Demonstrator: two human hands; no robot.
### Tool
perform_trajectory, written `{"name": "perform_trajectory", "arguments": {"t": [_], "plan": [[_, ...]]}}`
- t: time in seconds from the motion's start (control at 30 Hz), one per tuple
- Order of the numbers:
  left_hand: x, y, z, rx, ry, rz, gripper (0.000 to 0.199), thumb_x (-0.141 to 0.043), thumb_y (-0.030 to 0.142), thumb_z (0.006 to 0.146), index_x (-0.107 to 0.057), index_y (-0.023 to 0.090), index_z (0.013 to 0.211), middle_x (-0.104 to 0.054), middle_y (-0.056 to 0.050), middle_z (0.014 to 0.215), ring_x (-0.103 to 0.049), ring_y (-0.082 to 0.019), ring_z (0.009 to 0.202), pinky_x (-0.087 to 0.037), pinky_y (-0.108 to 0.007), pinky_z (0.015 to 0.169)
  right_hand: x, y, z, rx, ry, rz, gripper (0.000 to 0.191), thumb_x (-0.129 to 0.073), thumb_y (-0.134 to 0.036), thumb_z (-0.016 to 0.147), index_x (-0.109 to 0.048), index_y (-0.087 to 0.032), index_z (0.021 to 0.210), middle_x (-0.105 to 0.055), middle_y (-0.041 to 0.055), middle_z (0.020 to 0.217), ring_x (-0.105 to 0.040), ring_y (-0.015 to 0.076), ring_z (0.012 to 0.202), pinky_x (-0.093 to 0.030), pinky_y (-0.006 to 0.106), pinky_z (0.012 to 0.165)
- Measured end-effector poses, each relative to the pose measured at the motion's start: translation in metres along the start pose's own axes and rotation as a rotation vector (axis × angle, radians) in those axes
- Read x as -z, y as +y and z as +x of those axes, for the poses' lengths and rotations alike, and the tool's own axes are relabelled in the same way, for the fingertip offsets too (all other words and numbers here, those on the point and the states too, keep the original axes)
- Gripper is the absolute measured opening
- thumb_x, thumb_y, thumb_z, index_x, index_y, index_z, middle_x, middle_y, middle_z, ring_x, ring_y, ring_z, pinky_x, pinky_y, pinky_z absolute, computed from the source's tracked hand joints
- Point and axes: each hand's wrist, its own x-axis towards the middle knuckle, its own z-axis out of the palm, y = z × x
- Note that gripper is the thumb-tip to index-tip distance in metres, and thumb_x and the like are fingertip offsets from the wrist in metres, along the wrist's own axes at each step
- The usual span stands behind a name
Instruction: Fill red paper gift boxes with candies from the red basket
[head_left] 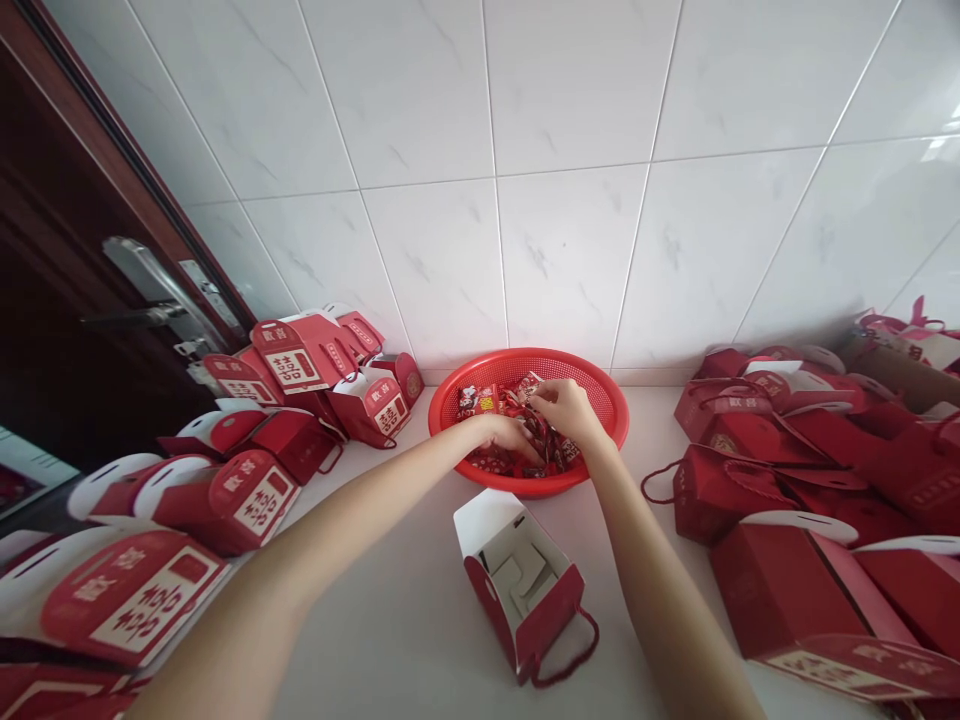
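Note:
A red plastic basket [551, 487] with a perforated wall holds a pile of small red wrapped candies [477, 400]. My left hand [514, 438] reaches down into the pile, its fingers largely hidden among the wrappers. Above the pile, to the right, my right hand [568, 407] has thumb and fingers pinched together at a red wrapped candy. Just in front of the basket, between my forearms, stands an open red gift box [551, 610] with a white inside and a dark red cord handle. Nothing shows inside it except its folded bottom flaps.
Red gift boxes [259, 505] with cord handles are stacked along the left side. More red boxes [795, 570] crowd the right side, some beside a cardboard carton [885, 370]. A white tiled wall [562, 250] rises behind the basket. A dark door with a metal handle [161, 290] is at left.

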Motion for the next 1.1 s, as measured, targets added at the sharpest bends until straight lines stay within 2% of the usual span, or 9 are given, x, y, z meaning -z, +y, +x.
{"name": "perform_trajectory", "arguments": {"t": [0.13,0.3,0.4,0.57,0.67,0.73,0.93,1.0,1.1], "plan": [[0.0,0.003,0.0,0.096,-0.158,-0.02,0.021,-0.087,0.021,0.057,-0.066,0.017,0.057,-0.062,0.0,0.051,-0.062,-0.021,0.06,-0.047,-0.029,0.057,0.0,-0.001,0.0,0.004,-0.008,-0.001,0.016,-0.059,-0.016,0.079,-0.067,-0.019,0.066,-0.072,0.0015,0.07,-0.066,0.0166,0.072,-0.044,0.025,0.066],[0.001,0.002,0.001,0.084,-0.231,-0.078,0.012,-0.081,0.014,0.06,-0.077,0.015,0.072,-0.074,-0.003,0.071,-0.065,-0.021,0.073,-0.049,-0.027,0.066,0.001,-0.001,-0.001,-0.007,-0.01,-0.001,0.015,-0.06,-0.017,0.08,-0.067,-0.019,0.067,-0.073,0.0022,0.072,-0.066,0.0169,0.073,-0.044,0.025,0.065],[0.002,-0.001,0.002,0.078,-0.26,-0.1,0.012,-0.081,0.013,0.06,-0.078,0.016,0.071,-0.075,-0.002,0.071,-0.065,-0.02,0.072,-0.049,-0.028,0.066,0.001,-0.001,-0.001,-0.01,-0.013,-0.001,0.014,-0.06,-0.016,0.08,-0.068,-0.019,0.068,-0.073,0.0024,0.074,-0.066,0.0172,0.074,-0.044,0.025,0.067],[0.009,0.001,0.001,0.019,-0.266,-0.205,0.033,-0.083,0.007,0.051,-0.079,0.022,0.08,-0.073,0.004,0.066,-0.068,-0.019,0.071,-0.053,-0.029,0.074,0.002,-0.001,0.0,-0.021,-0.007,-0.003,0.012,-0.063,-0.016,0.079,-0.07,-0.019,0.069,-0.074,0.0024,0.073,-0.066,0.0177,0.073,-0.045,0.026,0.066],[0.015,0.002,-0.003,-0.057,-0.213,-0.311,0.04,-0.086,0.01,0.051,-0.078,0.021,0.089,-0.076,0.002,0.076,-0.07,-0.018,0.081,-0.054,-0.031,0.086,0.002,0.0,0.001,-0.03,0.007,0.011,0.013,-0.063,-0.018,0.08,-0.071,-0.019,0.07,-0.074,0.003,0.074,-0.067,0.0179,0.073,-0.045,0.025,0.065],[0.02,0.001,-0.005,-0.091,-0.144,-0.377,0.042,-0.088,0.016,0.054,-0.077,0.02,0.094,-0.078,-0.001,0.085,-0.071,-0.019,0.086,-0.054,-0.032,0.088,0.002,0.0,0.002,-0.04,0.024,0.026,0.015,-0.062,-0.02,0.083,-0.071,-0.019,0.071,-0.075,0.004,0.075,-0.068,0.0182,0.073,-0.046,0.025,0.065],[0.03,-0.008,-0.008,-0.109,0.161,-0.548,0.041,-0.086,0.024,0.062,-0.071,0.019,0.1,-0.074,-0.001,0.09,-0.07,-0.018,0.087,-0.054,-0.03,0.08,0.002,-0.002,0.001,-0.054,0.041,0.087,0.025,-0.058,-0.034,0.09,-0.07,-0.018,0.076,-0.075,0.0052,0.076,-0.068,0.019,0.072,-0.047,0.027,0.065],[0.031,-0.009,-0.008,-0.11,0.22,-0.59,0.039,-0.085,0.021,0.063,-0.07,0.018,0.099,-0.073,-0.001,0.09,-0.07,-0.017,0.085,-0.054,-0.028,0.077,0.002,-0.002,0.001,-0.05,0.023,0.104,0.022,-0.061,-0.035,0.088,-0.069,-0.018,0.077,-0.074,0.0044,0.075,-0.068,0.0187,0.071,-0.047,0.026,0.064],[0.031,-0.008,-0.008,-0.109,0.264,-0.637,0.032,-0.08,0.016,0.066,-0.071,0.017,0.097,-0.073,-0.002,0.089,-0.069,-0.015,0.081,-0.053,-0.026,0.072,0.002,-0.001,0.0,-0.05,0.0,0.116,0.009,-0.066,-0.026,0.081,-0.069,-0.018,0.081,-0.072,0.002,0.071,-0.067,0.0173,0.068,-0.047,0.025,0.062]]}}
